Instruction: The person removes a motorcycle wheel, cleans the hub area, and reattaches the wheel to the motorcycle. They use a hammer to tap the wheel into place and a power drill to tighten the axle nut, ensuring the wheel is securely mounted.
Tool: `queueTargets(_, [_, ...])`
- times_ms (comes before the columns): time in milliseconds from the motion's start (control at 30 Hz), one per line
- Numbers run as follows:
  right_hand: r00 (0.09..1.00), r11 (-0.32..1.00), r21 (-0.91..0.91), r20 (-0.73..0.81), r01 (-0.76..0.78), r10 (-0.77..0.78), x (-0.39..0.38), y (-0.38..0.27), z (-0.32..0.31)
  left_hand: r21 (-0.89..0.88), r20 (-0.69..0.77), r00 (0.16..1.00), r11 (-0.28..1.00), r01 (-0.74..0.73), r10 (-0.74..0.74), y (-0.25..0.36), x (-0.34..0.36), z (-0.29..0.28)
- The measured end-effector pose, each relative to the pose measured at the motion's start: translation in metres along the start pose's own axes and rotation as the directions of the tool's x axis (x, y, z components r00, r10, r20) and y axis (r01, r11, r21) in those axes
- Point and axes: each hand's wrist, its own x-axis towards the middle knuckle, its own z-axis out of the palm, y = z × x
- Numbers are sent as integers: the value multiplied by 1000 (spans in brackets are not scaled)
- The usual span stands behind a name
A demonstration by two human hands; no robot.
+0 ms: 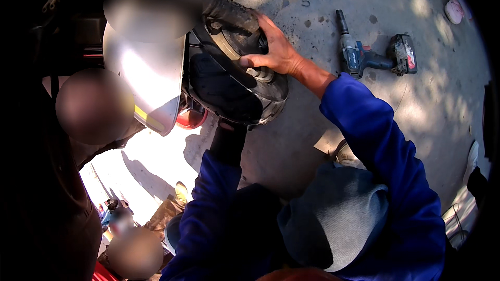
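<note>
A dark, dirty wheel (pixel 224 91) with a black tyre and a round hub stands tilted in front of me, beside the white curved body panel (pixel 143 73) of a vehicle. My right hand (pixel 276 49) grips its outer side, thumb across the hub and fingers curled over the upper edge, where their tips are partly hidden. From below, my left hand (pixel 225 125) reaches to the underside of the tyre; only a strip near the wrist shows above a black cuff, and its fingers are out of sight behind the wheel.
On the concrete floor to the right lies a cordless impact wrench (pixel 357 54) with a long socket and a battery (pixel 402 54). A red rounded part (pixel 191 118) shows below the white panel. Other people are close by at the left and lower left. My bent knee (pixel 338 218) is below.
</note>
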Motion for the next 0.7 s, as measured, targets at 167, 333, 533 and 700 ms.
queueTargets(167, [1000,994,107,21,-18,15,2,-3,-9,-2,-25,1000,1000,15,-15,-9,-17,-3])
queueTargets(333, [1000,997,-74,-29,-3,1,-3,-2,-1,-10,-49,999,1000,17,-17,-9,-29,-5])
queueTargets(533, [996,976,-212,65,-42,57,14,-4,-11,6,-39,999,1000,22,-22,-2,-22,-7])
queueTargets(700, [991,994,-14,72,-109,110,19,-4,-13,-3,-58,998,1000,20,-21,-6,-31,-8])
